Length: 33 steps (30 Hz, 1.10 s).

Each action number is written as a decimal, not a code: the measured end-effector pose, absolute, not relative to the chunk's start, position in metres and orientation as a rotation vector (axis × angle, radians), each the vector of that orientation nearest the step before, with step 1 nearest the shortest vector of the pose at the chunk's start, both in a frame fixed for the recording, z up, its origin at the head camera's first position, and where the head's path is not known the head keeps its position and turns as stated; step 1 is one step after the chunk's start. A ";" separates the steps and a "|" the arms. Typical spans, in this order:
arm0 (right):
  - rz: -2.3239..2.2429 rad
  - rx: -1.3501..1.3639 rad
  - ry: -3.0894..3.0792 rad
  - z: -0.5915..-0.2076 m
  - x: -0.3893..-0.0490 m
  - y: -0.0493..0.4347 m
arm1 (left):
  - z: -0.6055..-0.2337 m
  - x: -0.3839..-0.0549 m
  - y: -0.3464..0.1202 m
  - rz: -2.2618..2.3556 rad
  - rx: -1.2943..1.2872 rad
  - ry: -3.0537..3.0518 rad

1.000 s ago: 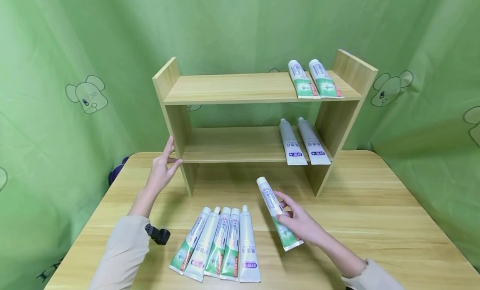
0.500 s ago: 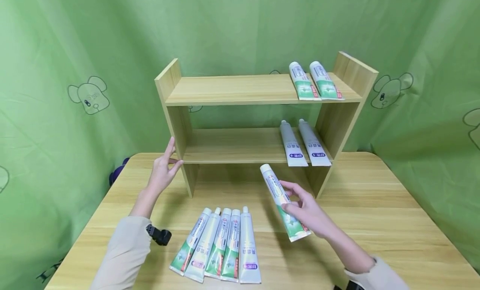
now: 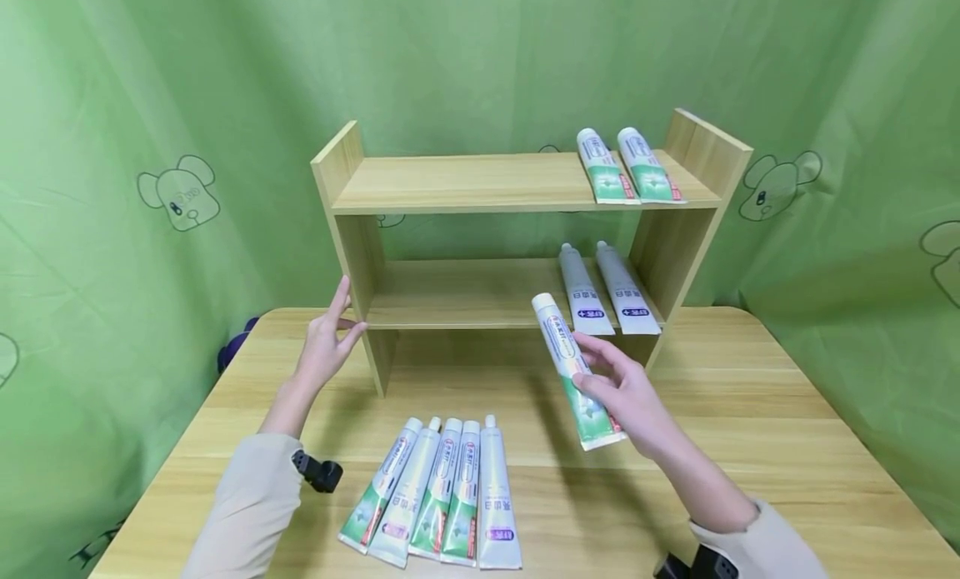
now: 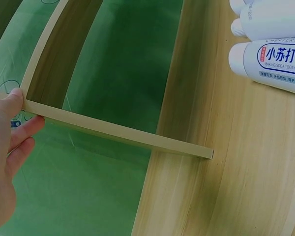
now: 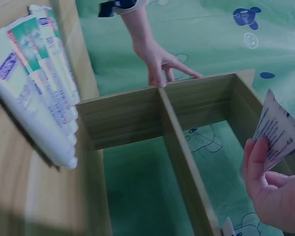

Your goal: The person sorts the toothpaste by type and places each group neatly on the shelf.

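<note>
My right hand (image 3: 626, 391) holds a white-and-green toothpaste tube (image 3: 566, 354) between thumb and fingers, cap up and leftward, raised in front of the middle board. In the right wrist view the flat end of this tube (image 5: 280, 132) shows beside the fingers. My left hand (image 3: 324, 346) pinches the left side panel of a two-tier wooden shelf (image 3: 465, 312), thumb on the front edge, fingers on the outer face, as the left wrist view shows (image 4: 10, 142). Two green-and-white tubes (image 3: 603, 175) lie at the top board's right; two silvery-white tubes (image 3: 585, 296) lie at the middle board's right.
A fanned row of several toothpaste tubes (image 3: 450, 496), some with green ends and some silvery-white, lies on the wooden table (image 3: 787, 446) before the shelf. A green curtain (image 3: 480, 54) with cartoon bear heads hangs behind. Something purple (image 3: 238, 346) shows behind the table's left edge.
My right hand has lifted the toothpaste tube upward and slightly right, toward the middle board. The left hand has stayed at the side panel, and the tubes on the table have not moved.
</note>
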State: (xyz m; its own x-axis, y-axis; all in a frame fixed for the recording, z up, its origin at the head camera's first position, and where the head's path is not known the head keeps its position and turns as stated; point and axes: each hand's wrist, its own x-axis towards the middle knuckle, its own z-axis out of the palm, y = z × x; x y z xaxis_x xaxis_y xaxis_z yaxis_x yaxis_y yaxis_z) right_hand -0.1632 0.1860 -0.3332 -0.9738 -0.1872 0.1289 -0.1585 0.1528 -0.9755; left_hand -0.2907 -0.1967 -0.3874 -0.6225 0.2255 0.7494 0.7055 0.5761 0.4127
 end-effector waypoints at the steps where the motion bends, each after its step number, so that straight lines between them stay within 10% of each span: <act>1: -2.005 -0.342 2.366 -0.331 -0.163 0.186 | -0.387 -0.291 -0.197 -0.954 -0.740 -2.156; 33: -2.293 -0.448 2.214 -0.263 -0.167 0.182 | -0.386 -0.290 -0.197 -0.954 -0.735 -2.173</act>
